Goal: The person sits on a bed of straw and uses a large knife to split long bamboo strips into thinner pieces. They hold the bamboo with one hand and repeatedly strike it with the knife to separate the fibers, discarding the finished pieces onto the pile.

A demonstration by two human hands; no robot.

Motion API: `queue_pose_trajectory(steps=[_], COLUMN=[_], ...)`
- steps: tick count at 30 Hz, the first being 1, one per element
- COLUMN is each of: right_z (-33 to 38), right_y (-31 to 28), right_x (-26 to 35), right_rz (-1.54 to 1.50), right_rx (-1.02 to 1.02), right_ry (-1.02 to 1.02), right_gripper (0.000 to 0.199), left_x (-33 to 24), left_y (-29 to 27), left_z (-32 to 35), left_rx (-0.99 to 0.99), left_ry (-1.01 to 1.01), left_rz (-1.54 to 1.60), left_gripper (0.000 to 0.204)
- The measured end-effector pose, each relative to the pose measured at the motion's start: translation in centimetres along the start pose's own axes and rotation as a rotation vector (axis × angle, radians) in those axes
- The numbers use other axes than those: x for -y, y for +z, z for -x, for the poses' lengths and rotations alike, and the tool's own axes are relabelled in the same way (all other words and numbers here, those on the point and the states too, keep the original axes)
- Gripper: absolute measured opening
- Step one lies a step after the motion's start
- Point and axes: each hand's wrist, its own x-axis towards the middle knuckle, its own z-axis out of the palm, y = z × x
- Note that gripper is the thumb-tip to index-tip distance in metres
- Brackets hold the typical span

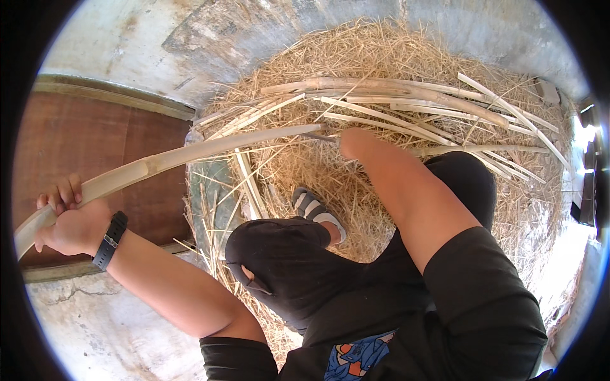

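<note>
My left hand (79, 225), with a dark watch on its wrist, is wrapped round the near end of a long split bamboo piece (171, 160). The piece runs up and to the right, its pale inner side and a node showing. My right hand (353, 143) is closed on a knife, seen mostly from behind, so its fingers and the handle are hidden. The knife's dark, narrow blade (321, 136) points left from the fist, beside the far end of the bamboo piece. Whether the blade touches the bamboo I cannot tell.
Dry straw (375, 57) covers the floor. Several bamboo strips (413, 124) and a rounder bamboo pole (381, 87) lie beyond my hands. A brown wooden door (108, 146) stands at left, and a stained wall (146, 44) curves behind. My sandalled foot (318, 213) rests on the straw.
</note>
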Motion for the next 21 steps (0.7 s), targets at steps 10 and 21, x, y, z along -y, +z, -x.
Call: queue_pose_trajectory(steps=[10,21], right_z=[1.1,6.2], right_y=[-0.8,-4.7], right_x=[2.4,8.2], right_rz=[0.011,-0.069], right_rx=[-0.239,-0.247], right_ry=[-0.085,-0.218], right_gripper=[0.023,0.025], left_x=[0.7,0.0], left_y=[-1.3,2.2], left_z=[-0.7,1.7], left_rx=[0.000,-0.026], left_ry=[-0.048,-0.049], left_rz=[0.022,0.007], left_gripper=[0.072,0.076])
